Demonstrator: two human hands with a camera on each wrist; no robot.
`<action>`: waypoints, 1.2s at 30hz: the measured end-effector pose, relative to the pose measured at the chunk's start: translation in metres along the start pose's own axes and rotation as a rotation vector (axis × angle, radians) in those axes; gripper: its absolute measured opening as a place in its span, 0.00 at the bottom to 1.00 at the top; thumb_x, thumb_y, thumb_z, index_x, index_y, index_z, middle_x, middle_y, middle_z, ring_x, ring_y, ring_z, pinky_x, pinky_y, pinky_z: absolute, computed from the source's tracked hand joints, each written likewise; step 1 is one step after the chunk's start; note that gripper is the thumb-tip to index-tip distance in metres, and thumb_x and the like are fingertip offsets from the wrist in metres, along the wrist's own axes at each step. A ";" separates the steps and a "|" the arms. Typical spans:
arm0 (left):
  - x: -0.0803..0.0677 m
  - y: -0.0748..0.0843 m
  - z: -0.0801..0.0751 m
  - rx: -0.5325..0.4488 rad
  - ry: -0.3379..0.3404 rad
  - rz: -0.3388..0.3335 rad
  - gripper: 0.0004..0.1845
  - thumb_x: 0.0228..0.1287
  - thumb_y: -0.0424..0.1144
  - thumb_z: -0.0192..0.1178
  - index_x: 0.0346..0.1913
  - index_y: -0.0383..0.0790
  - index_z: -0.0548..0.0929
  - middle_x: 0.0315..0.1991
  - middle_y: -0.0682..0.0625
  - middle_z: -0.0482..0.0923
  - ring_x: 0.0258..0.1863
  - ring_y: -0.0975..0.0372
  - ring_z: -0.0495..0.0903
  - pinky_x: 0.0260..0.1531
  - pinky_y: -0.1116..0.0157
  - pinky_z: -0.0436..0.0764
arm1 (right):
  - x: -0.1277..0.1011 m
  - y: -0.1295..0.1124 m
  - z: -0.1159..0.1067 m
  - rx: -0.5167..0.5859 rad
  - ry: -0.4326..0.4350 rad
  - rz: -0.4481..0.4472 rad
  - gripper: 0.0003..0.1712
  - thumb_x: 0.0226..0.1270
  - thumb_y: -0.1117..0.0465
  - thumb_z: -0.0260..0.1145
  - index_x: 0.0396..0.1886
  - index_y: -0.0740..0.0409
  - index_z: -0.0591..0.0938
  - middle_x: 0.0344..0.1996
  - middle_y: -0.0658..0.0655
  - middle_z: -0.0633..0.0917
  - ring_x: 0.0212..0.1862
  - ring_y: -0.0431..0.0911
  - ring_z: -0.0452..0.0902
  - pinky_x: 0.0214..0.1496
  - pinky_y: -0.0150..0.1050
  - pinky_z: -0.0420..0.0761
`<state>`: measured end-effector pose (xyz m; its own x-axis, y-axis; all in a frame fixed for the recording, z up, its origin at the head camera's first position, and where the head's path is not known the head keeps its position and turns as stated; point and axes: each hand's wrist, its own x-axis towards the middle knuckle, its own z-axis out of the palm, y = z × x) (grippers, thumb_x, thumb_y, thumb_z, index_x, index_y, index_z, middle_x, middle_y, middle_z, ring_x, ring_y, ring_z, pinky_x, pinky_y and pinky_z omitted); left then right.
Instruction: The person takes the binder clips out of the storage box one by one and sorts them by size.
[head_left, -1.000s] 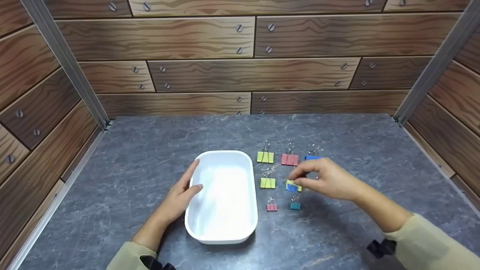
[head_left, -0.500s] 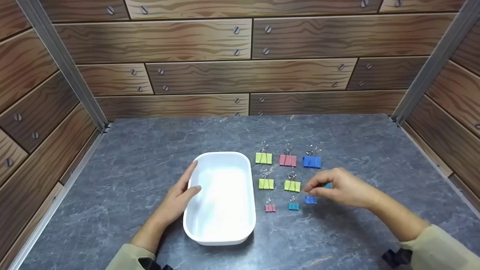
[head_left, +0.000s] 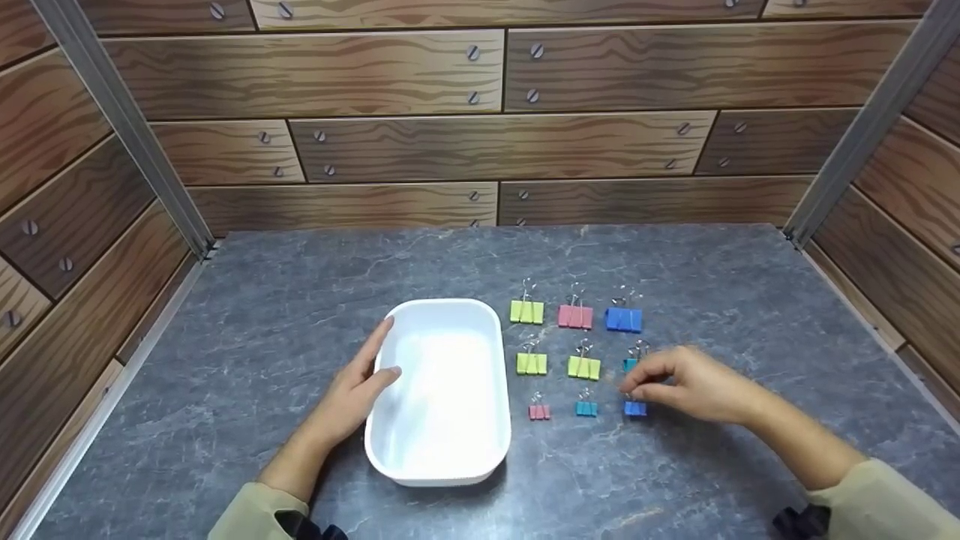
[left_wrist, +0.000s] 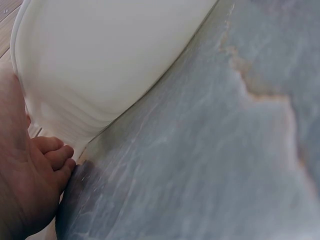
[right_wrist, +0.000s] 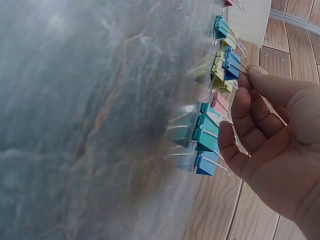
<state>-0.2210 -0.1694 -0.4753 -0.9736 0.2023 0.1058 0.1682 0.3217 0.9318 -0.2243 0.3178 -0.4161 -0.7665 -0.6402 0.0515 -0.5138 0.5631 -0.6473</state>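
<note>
Right hand (head_left: 694,390) pinches a small blue clip (head_left: 634,407) beside eight others; left hand (head_left: 352,401) rests flat against the white tray (head_left: 442,465).

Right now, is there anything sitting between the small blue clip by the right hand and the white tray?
Yes. The small blue clip ends the front row, so the small teal clip and the small pink clip lie on the table between it and the white tray. The right hand pinches its wire handle; lifted over them, nothing visible blocks it.

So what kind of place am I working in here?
Likely a staged test booth, not a real room: a grey stone-look tabletop, wood-print wall panels with metal corner posts, and only a white tub and clips.
</note>
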 end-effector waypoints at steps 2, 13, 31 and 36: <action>0.000 0.000 0.000 -0.008 0.000 -0.002 0.38 0.80 0.38 0.56 0.87 0.58 0.55 0.86 0.49 0.50 0.84 0.52 0.51 0.79 0.46 0.56 | -0.001 0.000 0.000 0.001 0.006 -0.007 0.06 0.75 0.61 0.71 0.44 0.53 0.93 0.42 0.48 0.92 0.44 0.38 0.85 0.48 0.36 0.85; 0.000 -0.001 -0.002 -0.003 0.006 -0.005 0.39 0.79 0.37 0.56 0.87 0.57 0.56 0.85 0.48 0.52 0.83 0.51 0.53 0.79 0.47 0.57 | -0.002 0.003 0.003 -0.011 -0.010 0.028 0.07 0.75 0.60 0.71 0.45 0.51 0.93 0.41 0.46 0.91 0.43 0.37 0.84 0.46 0.34 0.84; 0.000 0.001 0.002 -0.006 0.000 -0.005 0.39 0.79 0.38 0.57 0.87 0.57 0.56 0.86 0.49 0.51 0.83 0.51 0.52 0.78 0.46 0.58 | -0.006 0.009 0.005 -0.032 0.011 0.077 0.09 0.77 0.61 0.69 0.48 0.48 0.93 0.44 0.45 0.92 0.47 0.37 0.85 0.51 0.35 0.84; 0.000 0.001 0.002 -0.027 -0.005 -0.001 0.39 0.80 0.38 0.57 0.87 0.57 0.55 0.86 0.49 0.51 0.83 0.51 0.54 0.77 0.45 0.60 | -0.006 0.005 0.004 -0.046 0.038 0.084 0.07 0.77 0.59 0.70 0.47 0.49 0.93 0.43 0.45 0.91 0.44 0.36 0.83 0.47 0.34 0.84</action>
